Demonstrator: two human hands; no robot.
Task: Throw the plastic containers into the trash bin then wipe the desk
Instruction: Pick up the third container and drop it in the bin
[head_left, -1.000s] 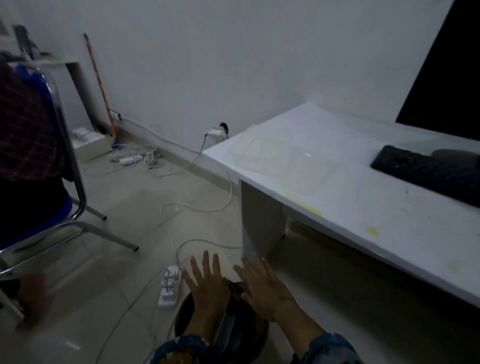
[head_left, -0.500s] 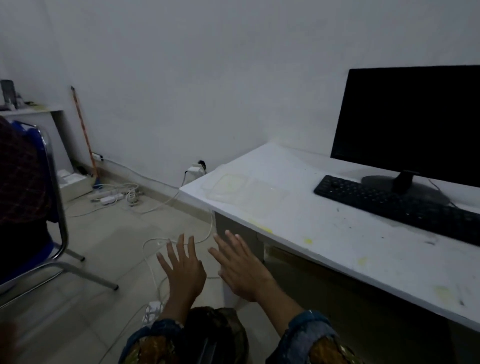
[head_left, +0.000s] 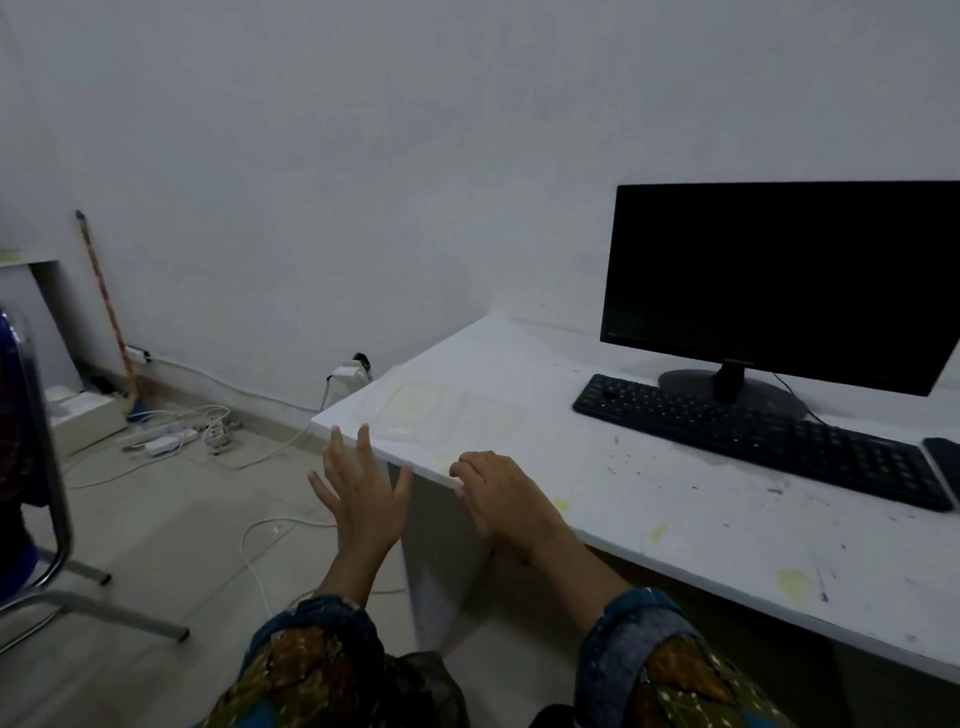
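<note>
A clear plastic container lies opened flat on the left corner of the white desk, its second half beside it. Yellow stains and dark specks mark the desk top. My left hand hovers with spread fingers just off the desk's front corner and holds nothing. My right hand is over the desk's front edge, a little short of the container, with its fingers loosely bent and nothing in them. No trash bin is in view.
A black monitor and keyboard stand on the desk's right part, with a phone at the frame edge. A metal chair is on the left. Cables and power strips lie on the floor, and a broom leans on the wall.
The view lifted from the dark bin on the floor to the desk. Both hands rose from above the bin to the desk's front-left corner, near the clear container.
</note>
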